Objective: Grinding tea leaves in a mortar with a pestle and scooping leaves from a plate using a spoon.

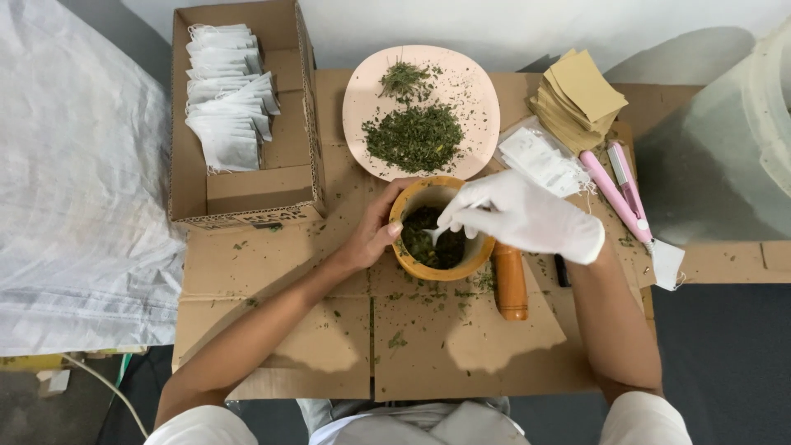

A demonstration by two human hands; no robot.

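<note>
Mortar (441, 231) steadied by bare left hand (375, 235) on rim; gloved right hand (527, 216) pinched spoon (441, 232), scooping herbs (432, 239).

Flattened cardboard (272, 272) carries mortar (409, 262), plate (362, 91), box (292, 177).

The scene was evenly and fairly brightly lit from above; soft, diffuse shadows were thrown behind the stack of tan paper envelopes (578, 97) and the translucent plastic tub (725, 156) onto the pale wall; a faint shadow was cast under the round wooden mortar (405, 247) on the flattened brown cardboard sheet (272, 272); the white-gloved right hand (524, 216) was slightly overexposed, with detail lost; focus was held sharp centrally; mild wide-angle bending was seen at the edges.
</note>
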